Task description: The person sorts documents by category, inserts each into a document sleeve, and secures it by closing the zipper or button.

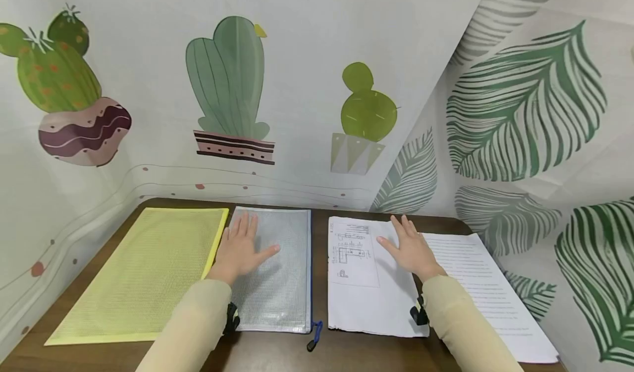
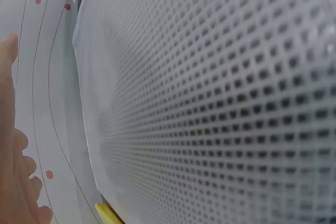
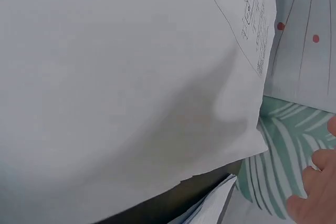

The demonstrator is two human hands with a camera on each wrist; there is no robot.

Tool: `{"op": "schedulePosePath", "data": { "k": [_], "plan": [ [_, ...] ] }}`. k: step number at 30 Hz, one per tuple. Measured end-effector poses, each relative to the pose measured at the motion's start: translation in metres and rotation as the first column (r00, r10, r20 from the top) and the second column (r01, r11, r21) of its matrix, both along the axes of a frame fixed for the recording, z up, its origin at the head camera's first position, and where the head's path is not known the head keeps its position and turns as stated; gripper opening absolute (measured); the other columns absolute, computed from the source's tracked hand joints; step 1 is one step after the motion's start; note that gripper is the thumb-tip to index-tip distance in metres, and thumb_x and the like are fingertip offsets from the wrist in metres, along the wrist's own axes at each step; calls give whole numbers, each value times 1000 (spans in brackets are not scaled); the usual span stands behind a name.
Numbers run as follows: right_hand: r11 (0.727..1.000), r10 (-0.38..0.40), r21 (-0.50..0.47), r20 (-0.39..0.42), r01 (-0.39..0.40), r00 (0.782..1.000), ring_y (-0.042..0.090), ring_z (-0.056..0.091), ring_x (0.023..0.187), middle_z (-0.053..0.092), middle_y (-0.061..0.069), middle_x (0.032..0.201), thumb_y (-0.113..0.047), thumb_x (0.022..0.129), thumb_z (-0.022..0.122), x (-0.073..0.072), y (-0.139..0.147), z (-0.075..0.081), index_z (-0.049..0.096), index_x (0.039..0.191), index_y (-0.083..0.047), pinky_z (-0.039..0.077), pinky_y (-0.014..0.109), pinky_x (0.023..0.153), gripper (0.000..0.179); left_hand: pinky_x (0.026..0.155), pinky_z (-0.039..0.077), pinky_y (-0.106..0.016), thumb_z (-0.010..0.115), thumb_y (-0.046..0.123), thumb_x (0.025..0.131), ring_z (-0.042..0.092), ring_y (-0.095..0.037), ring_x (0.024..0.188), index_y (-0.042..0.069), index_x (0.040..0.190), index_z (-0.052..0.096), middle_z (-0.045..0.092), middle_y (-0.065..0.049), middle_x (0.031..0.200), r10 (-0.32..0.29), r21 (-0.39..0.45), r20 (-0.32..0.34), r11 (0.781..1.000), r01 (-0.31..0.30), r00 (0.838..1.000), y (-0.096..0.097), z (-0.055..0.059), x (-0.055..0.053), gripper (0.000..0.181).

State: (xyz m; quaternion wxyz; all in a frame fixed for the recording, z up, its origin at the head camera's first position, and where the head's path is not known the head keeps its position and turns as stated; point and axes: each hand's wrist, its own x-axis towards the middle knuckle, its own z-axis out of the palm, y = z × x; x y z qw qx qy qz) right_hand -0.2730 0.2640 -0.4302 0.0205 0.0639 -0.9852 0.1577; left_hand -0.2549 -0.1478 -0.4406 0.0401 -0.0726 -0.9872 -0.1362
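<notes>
My left hand (image 1: 241,253) is held with fingers straight and thumb spread over a clear mesh zipper pouch (image 1: 277,300) with a blue zip edge. In the left wrist view the pouch's grid surface (image 2: 210,103) fills most of the frame, with the hand (image 2: 18,166) at the left edge. My right hand (image 1: 411,251), fingers straight too, is over a stack of paper with a line drawing (image 1: 356,306). Its shadow falls on the sheet (image 3: 131,77) in the right wrist view, where the fingers (image 3: 317,182) show at the right edge. Neither hand holds anything.
A yellow mesh pouch (image 1: 138,273) lies at the left of the brown table (image 1: 319,284). A second stack of printed text sheets (image 1: 485,295) lies at the right. The blue zip pull (image 1: 314,336) hangs off the clear pouch's near corner. Patterned cloth (image 1: 307,86) surrounds the table's back.
</notes>
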Motion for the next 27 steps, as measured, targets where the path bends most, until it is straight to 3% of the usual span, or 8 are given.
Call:
{"op": "schedulePosePath", "data": {
  "k": [8,15,27],
  "plan": [
    [990,-37,-131,52,44,998,46,8,142,0,24,157,-69,91,31,4,2,-5,7,152,-7,15,65,109,90,114,11,-60,34,81,80,7,-43,144,2,151,8,6,-22,157,7,19,27,1000,-8,1000,8,-8,5,109],
    [972,-44,-226,76,60,996,46,10,142,7,28,155,-64,94,30,5,3,-7,8,151,-3,15,62,112,86,111,18,-62,36,81,79,16,-47,141,1,150,16,16,-24,155,34,40,34,999,-36,999,17,-17,7,109],
    [961,-88,-249,139,121,986,52,20,136,19,33,150,-62,95,26,6,7,-5,11,149,3,23,62,109,86,105,30,-63,42,74,83,29,-49,135,-2,147,26,28,-27,150,69,35,60,997,-71,996,38,-18,13,101]
  ]
}}
